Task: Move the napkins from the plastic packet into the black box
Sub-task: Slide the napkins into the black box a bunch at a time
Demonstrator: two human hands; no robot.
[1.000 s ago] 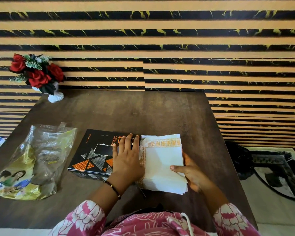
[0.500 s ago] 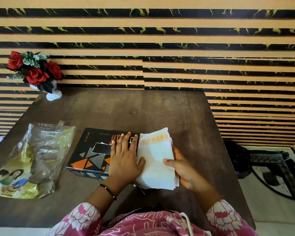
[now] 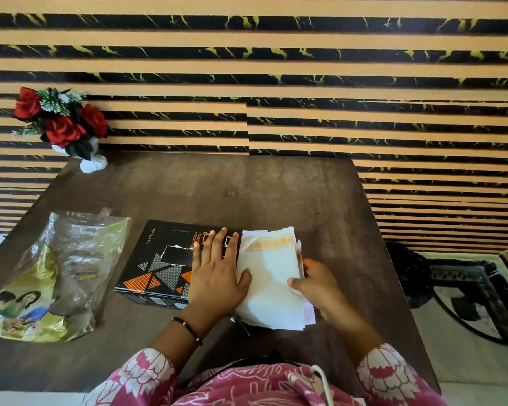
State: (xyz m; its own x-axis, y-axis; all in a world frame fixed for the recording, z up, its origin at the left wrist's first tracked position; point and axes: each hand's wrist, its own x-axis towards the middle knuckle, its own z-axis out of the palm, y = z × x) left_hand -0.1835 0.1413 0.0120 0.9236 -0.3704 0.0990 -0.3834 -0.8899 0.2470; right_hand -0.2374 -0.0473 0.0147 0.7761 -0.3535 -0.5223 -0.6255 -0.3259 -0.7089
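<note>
Striped wall panels back the dark bench (image 3: 276, 186). Since a moment ago the napkins (image 3: 271, 282) have been squeezed narrower against the black box (image 3: 161, 265) near the front edge, right hand (image 3: 317, 285) pinching them, left hand (image 3: 217, 273) flat; the plastic packet (image 3: 56, 273) lies emptied.

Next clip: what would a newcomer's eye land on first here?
Probably the white napkins at the table's near centre, gripped at their right edge by the right hand, while the left hand lies flat on the black box beside them. Then the red roses at the far left corner, and the crumpled plastic packet at the left.
</note>
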